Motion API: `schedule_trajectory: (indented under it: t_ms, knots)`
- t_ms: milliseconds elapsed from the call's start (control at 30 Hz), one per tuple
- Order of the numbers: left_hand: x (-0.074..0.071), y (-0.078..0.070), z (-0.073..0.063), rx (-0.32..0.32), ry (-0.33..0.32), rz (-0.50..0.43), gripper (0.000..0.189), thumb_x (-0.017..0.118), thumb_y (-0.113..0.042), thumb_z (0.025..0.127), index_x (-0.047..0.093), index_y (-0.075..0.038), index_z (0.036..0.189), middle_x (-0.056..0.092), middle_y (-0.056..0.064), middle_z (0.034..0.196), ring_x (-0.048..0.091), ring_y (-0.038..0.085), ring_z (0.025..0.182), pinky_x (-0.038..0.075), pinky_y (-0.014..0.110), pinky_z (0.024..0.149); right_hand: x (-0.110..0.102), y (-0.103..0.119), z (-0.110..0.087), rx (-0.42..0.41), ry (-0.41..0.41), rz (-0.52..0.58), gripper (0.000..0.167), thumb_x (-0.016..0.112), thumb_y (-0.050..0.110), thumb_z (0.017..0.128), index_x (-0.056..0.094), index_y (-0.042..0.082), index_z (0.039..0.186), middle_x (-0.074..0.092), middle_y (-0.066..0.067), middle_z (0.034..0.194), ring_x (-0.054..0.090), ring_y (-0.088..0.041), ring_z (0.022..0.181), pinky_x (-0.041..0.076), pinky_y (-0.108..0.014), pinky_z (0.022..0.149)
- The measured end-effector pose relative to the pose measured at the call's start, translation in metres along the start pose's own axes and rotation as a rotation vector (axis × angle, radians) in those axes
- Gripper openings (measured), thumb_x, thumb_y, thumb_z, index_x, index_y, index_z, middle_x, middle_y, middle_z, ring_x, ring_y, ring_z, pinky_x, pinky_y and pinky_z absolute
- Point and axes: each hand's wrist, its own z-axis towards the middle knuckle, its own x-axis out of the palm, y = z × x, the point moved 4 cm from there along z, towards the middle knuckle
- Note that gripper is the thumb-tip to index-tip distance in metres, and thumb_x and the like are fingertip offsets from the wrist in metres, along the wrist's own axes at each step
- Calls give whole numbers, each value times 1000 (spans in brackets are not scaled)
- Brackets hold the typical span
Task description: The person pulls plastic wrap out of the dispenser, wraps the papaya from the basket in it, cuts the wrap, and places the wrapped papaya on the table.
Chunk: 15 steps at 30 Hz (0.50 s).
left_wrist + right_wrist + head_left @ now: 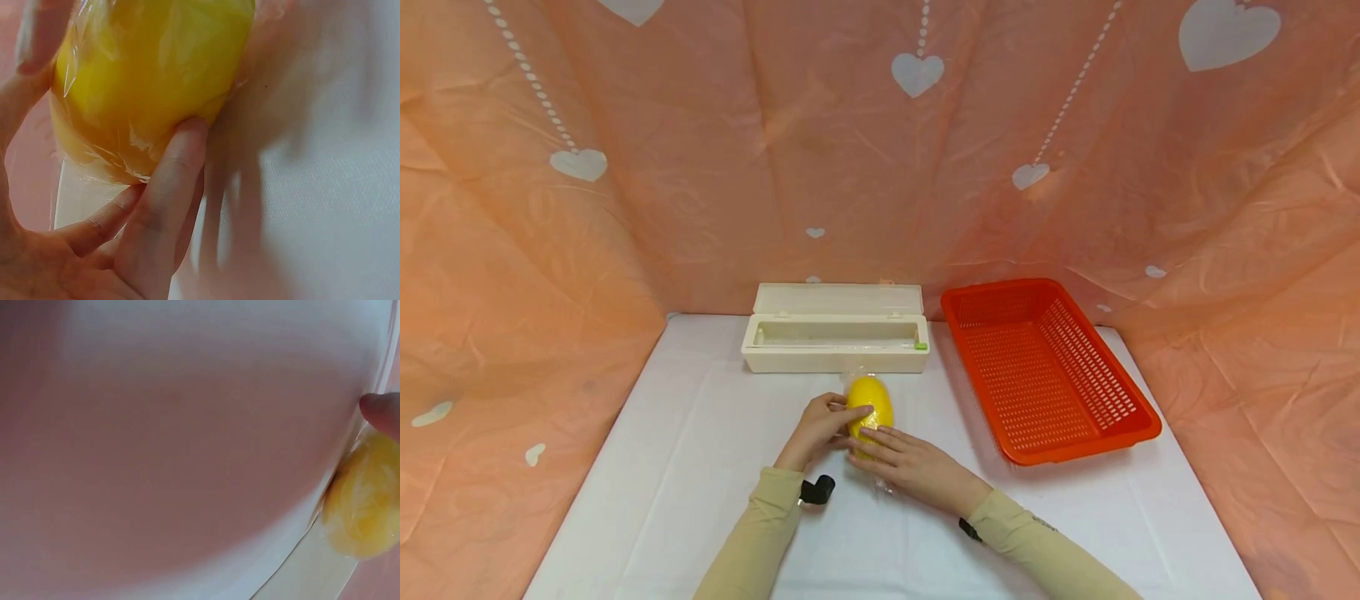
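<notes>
A smooth yellow oval object (870, 398), fruit-like and wrapped in clear plastic film, is between the two hands over the white table. My left hand (820, 425) holds it from the left, with the thumb across its top face and fingers under its side, as the left wrist view shows on the yellow object (156, 81). Across its near end lie the fairly straight fingers of my right hand (921, 468), pressing the film. In the right wrist view, a blurred palm fills most of the picture, and a fingertip (381, 412) touches the wrapped object (365, 506).
Behind the hands stands a cream cling film box (835, 360) with its lid (838, 298) raised and a green slider (921, 346) at the right end. A red perforated basket (1000, 375) sits on the right of the white table (677, 467). Orange heart-patterned cloth (850, 167) surrounds the table.
</notes>
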Motion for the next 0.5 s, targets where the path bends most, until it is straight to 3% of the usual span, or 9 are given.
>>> schedule_trajectory:
  t_ms: [267,500]
  knots:
    - [-1,1,0,2,-10,33,77,82,-46,72,51,6,119,63,18,96,65,22,67,58,34,61,-5,3,3,-51,-14,-75,63,69,27,87,44,17,144,33,-3,153,17,-23,143,15,-37,116]
    - [-2,1,1,1,-31,47,78,83,-48,70,52,6,118,63,17,92,66,22,66,58,35,62,-11,7,4,-126,-78,-137,38,63,11,87,64,17,124,51,-1,140,33,-23,137,22,-37,114]
